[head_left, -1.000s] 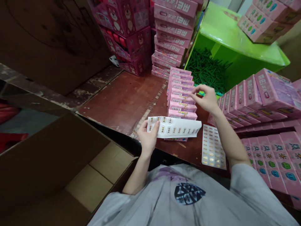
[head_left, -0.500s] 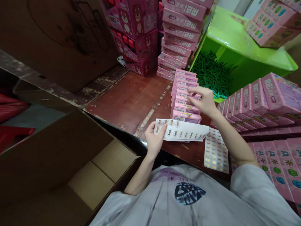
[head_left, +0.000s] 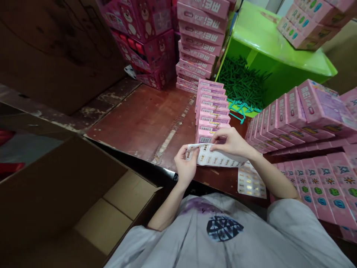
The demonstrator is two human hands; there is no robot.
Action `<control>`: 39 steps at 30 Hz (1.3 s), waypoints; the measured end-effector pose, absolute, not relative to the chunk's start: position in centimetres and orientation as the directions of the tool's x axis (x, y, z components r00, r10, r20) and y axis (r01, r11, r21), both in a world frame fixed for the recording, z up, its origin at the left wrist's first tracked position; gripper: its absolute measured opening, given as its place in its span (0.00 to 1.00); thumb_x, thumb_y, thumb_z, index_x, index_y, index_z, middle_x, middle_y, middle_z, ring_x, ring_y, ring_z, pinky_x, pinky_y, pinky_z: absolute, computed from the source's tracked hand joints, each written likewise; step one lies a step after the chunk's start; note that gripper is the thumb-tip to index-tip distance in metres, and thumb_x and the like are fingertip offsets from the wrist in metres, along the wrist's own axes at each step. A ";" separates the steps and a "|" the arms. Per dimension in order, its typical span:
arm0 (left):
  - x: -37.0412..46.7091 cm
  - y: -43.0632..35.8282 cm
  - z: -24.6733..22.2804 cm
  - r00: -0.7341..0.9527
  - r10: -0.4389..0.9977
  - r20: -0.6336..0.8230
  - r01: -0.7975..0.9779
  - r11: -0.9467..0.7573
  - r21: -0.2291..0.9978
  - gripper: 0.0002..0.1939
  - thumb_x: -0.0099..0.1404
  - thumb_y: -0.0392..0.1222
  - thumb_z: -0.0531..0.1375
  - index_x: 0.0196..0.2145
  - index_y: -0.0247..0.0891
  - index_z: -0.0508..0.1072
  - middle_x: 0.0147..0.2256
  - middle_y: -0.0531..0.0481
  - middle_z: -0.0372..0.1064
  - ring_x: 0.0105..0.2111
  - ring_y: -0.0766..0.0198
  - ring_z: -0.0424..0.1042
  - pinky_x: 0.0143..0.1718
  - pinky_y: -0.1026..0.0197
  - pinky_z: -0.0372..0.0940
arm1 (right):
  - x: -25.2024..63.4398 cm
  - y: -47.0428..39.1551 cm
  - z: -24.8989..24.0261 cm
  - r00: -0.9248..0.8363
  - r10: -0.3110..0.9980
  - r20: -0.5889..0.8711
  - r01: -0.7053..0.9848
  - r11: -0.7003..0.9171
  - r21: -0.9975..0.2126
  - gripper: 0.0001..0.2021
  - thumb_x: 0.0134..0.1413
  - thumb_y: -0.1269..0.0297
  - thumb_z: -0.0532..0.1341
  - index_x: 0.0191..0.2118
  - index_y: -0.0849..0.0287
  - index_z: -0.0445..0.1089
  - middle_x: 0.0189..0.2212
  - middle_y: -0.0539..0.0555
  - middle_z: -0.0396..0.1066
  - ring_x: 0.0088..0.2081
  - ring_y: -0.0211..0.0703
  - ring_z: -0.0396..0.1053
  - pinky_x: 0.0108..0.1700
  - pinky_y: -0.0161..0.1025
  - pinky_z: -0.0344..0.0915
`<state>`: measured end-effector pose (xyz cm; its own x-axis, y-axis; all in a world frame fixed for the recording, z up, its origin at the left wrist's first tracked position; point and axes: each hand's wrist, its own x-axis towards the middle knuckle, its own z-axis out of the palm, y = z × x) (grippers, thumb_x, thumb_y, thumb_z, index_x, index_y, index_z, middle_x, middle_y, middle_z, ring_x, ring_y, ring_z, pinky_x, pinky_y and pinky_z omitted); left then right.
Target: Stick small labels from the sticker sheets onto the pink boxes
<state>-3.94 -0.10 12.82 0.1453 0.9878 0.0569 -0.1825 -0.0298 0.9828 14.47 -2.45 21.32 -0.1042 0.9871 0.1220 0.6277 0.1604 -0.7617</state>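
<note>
My left hand (head_left: 186,169) pinches the left end of a white sticker sheet (head_left: 221,160) printed with oval gold-and-black labels. At the sheet's upper edge, the thumb and fingers of my right hand (head_left: 233,143) are closed beside one of the labels; whether that label has come loose I cannot tell. The sheet is bent and held above the table's front edge. Just behind it stands a row of pink boxes (head_left: 213,112) with barcodes on their top sides, the nearest partly hidden by my right hand. A second sticker sheet (head_left: 251,182) lies under my right forearm.
Tall stacks of pink boxes (head_left: 202,28) and bear-printed cartons (head_left: 156,48) stand at the back. A bright green box (head_left: 290,70) holds green sticks (head_left: 242,80). More pink boxes (head_left: 281,111) line the right. An open cardboard box (head_left: 69,178) sits left of the brown table (head_left: 139,119).
My right hand has come down from above the pink box row to the sheet's upper edge and closed there. My left hand still holds the sheet. The view has shifted slightly.
</note>
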 end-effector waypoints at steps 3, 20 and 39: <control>-3.8 -0.1 12.9 0.129 0.991 0.040 -0.180 -0.017 0.984 0.10 0.57 0.45 0.66 0.33 0.36 0.76 0.30 0.51 0.75 0.29 0.65 0.73 0.32 0.66 0.67 | 14.3 -2.6 21.3 -0.081 0.964 0.252 0.720 0.231 -0.654 0.09 0.44 0.63 0.73 0.25 0.59 0.74 0.24 0.49 0.74 0.29 0.37 0.68 0.39 0.38 0.63; -4.2 0.2 13.1 0.014 0.998 0.063 -0.180 -0.060 0.982 0.10 0.57 0.45 0.66 0.33 0.35 0.74 0.28 0.52 0.75 0.27 0.67 0.72 0.29 0.68 0.67 | 14.0 -2.8 21.4 -0.167 0.906 0.390 0.703 0.387 -0.597 0.05 0.53 0.68 0.67 0.27 0.59 0.72 0.28 0.48 0.75 0.34 0.38 0.70 0.49 0.43 0.58; -5.4 0.2 12.6 0.020 1.000 -0.008 -0.178 0.011 0.984 0.14 0.55 0.48 0.67 0.31 0.34 0.74 0.27 0.52 0.74 0.24 0.68 0.71 0.27 0.68 0.66 | 12.4 -3.7 21.6 -0.305 0.878 0.368 0.812 0.442 -0.382 0.05 0.62 0.69 0.58 0.33 0.59 0.68 0.32 0.50 0.73 0.37 0.39 0.69 0.52 0.44 0.53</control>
